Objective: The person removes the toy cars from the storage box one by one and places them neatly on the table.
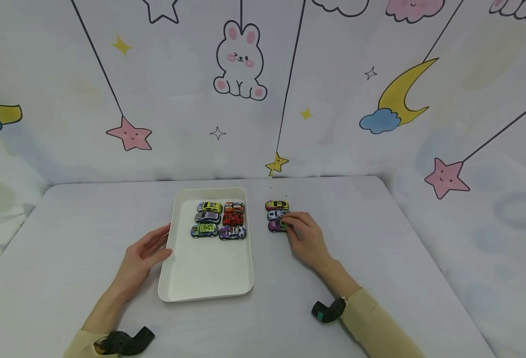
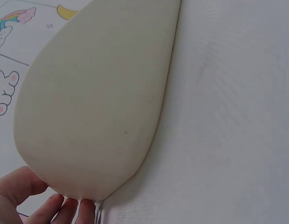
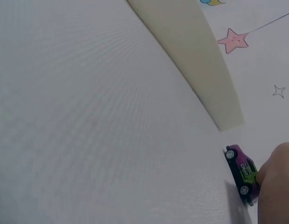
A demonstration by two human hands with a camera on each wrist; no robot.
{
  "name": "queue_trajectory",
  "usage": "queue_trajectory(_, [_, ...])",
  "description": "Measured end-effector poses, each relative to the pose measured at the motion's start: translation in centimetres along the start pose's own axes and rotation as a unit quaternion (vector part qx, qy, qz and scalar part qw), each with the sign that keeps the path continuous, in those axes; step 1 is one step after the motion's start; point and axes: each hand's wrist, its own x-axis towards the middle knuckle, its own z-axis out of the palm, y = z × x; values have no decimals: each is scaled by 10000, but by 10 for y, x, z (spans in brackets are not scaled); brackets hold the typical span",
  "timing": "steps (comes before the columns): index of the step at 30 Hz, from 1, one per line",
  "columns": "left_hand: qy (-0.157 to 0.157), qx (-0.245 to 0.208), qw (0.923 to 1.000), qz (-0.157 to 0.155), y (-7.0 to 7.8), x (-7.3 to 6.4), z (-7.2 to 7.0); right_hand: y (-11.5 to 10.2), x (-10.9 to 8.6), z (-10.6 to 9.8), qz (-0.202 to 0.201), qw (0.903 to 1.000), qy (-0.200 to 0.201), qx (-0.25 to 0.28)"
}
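Observation:
A white tray [image 1: 204,273] lies mid-table with several toy cars in two columns at its far end, among them a yellow-green car [image 1: 210,207] and a red car [image 1: 233,219]. Right of the tray stand three more in a column: a yellow car [image 1: 277,205], a white car [image 1: 275,215] and a purple car [image 1: 276,226]. My right hand [image 1: 289,224] curls over the purple car's right end; in the right wrist view a finger [image 3: 275,182] presses against the purple car [image 3: 241,170]. My left hand [image 1: 164,243] rests with straight fingers against the tray's left rim, its fingertips [image 2: 65,210] at the tray's wall [image 2: 97,93].
The grey table [image 1: 379,258] ends at a cartoon-print backdrop [image 1: 240,64] behind and to the right. The near half of the tray holds nothing. A black wrist strap [image 1: 330,311] sits on each forearm.

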Motion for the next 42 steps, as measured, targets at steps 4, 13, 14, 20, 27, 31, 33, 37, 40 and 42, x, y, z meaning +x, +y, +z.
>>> queue_trajectory(4, [-18,-20,10000,22,1,1,-1,-1,1,1,-211,9994,250,62])
queue_trajectory(13, [15,-35,10000,3,4,1,-2,-10,5,5,-625,9951,687,333])
queue_trajectory(14, [19,-46,10000,-9,5,1,-2,-13,6,6,-641,9945,737,375])
queue_trajectory(20, [41,65,10000,-52,5,0,-2,-31,7,18,-937,9931,533,460])
queue_trajectory(27, [69,114,9999,-66,6,0,-2,-54,13,39,-1342,9884,-64,708])
queue_trajectory(31, [64,158,9998,-132,6,-1,-3,-61,18,48,-1345,9871,-115,858])
queue_trajectory(33, [71,162,9997,-155,6,-1,-2,-65,22,51,-1292,9867,-180,973])
queue_trajectory(37, [59,49,9998,-179,4,-1,-2,-72,31,56,-1065,9873,-729,929])
queue_trajectory(40, [43,-88,9998,-186,1,-1,0,-77,39,58,-881,9861,-1317,510])
queue_trajectory(42, [43,-131,9997,-183,-1,-1,1,-78,46,58,-760,9828,-1678,138])
